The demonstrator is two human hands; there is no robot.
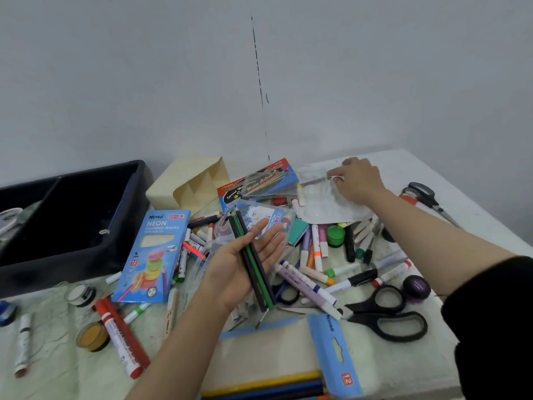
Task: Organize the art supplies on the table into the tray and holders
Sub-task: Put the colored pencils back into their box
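Observation:
My left hand lies palm up over the middle of the pile, fingers straight, with three dark and green coloured pencils resting across the palm. My right hand reaches to the far side and pinches a thin pencil on a clear plastic sleeve. A black tray stands at the left. Beside it a cream holder with several compartments lies tipped towards me. Markers, pens and crayons are heaped on the table.
A blue Ninso pencil box lies left of centre, another open pack near the front edge. Black scissors lie at the right, a second pair at the far right. Red markers and paint pots sit front left.

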